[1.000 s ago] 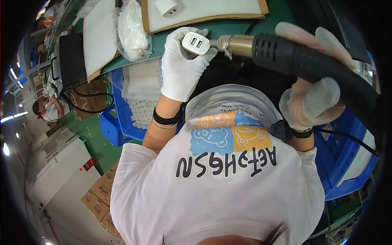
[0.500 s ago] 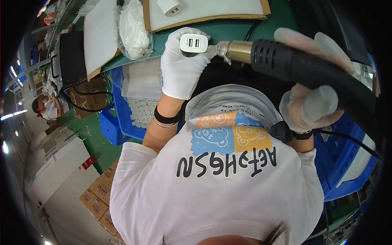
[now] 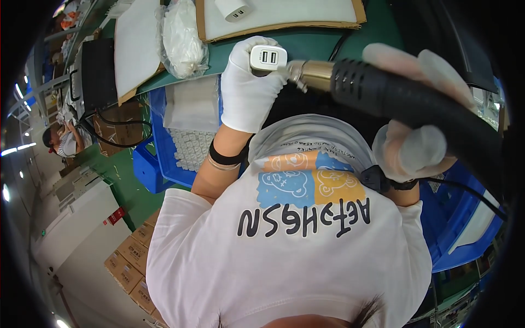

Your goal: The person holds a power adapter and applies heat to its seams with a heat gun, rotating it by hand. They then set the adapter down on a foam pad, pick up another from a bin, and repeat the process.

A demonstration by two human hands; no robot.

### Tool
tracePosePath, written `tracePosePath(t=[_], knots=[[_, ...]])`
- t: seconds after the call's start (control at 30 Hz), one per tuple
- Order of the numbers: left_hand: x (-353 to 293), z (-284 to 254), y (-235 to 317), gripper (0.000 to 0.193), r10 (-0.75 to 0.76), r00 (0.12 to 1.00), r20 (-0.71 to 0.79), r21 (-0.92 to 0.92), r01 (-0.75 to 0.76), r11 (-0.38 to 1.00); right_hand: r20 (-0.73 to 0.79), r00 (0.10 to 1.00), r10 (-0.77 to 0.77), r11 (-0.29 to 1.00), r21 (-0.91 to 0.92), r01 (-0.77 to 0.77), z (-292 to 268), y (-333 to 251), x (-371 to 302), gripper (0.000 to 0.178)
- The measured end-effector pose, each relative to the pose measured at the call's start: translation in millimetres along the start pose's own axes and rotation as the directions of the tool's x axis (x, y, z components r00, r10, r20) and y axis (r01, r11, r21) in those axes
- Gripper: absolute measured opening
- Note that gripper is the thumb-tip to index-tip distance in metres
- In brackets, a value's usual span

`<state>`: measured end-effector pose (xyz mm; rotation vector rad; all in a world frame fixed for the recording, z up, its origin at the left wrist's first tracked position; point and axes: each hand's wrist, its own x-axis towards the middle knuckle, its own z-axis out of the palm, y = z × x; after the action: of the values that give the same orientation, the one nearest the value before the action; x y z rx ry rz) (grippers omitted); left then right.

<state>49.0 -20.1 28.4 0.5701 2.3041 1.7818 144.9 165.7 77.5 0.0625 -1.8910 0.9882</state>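
Observation:
My left hand (image 3: 247, 90), in a white glove, grips a white two-port USB charger (image 3: 268, 58), its port face turned up toward me. Gloved in thin whitish material, my right hand (image 3: 409, 150) is wrapped around the thick black body of what looks like a hot air gun (image 3: 377, 85). Its metal nozzle points left, close beside the charger; the tip is blurred, and I cannot tell whether it touches. Part of the right palm is hidden behind the tool.
Another white charger (image 3: 232, 9) lies on a white board with a cardboard edge (image 3: 284, 25) on the green table. A plastic bag (image 3: 185, 41) sits to its left. Blue bins (image 3: 158, 139) stand at both sides, the left one holding several small pale pieces. Another person (image 3: 64, 139) is far left.
The charger and my left hand have shifted slightly right, while the hot air gun has moved slightly left and down. The nozzle is closer to the charger; both grips stay the same.

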Motion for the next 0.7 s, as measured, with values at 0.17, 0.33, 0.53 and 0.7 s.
tracePosePath(t=[0.17, 0.33, 0.53, 0.7], knots=[[0, 1, -3, 0.043, 0.104, 0.994, -0.018, 0.013, -0.104, 0.995, 0.022, 0.999, 0.031, 0.999, 0.039, -0.032, 2, -10, 0, 0.062], [0, 0, -2, 0.045, 0.152, 0.988, -0.014, 0.101, -0.15, 0.983, 0.046, 0.997, 0.063, 0.995, 0.073, -0.066, 2, -16, 1, 0.061], [-1, -1, -8, 0.046, 0.057, 0.998, -0.035, 0.023, -0.057, 0.998, 0.08, 0.993, 0.092, 0.987, 0.127, -0.102, 5, -16, 2, 0.06], [0, 0, -8, 0.046, 0.179, 0.983, -0.025, 0.18, -0.172, 0.968, 0.169, 0.975, -0.142, 0.978, 0.178, 0.112, -1, -3, 17, 0.06]])
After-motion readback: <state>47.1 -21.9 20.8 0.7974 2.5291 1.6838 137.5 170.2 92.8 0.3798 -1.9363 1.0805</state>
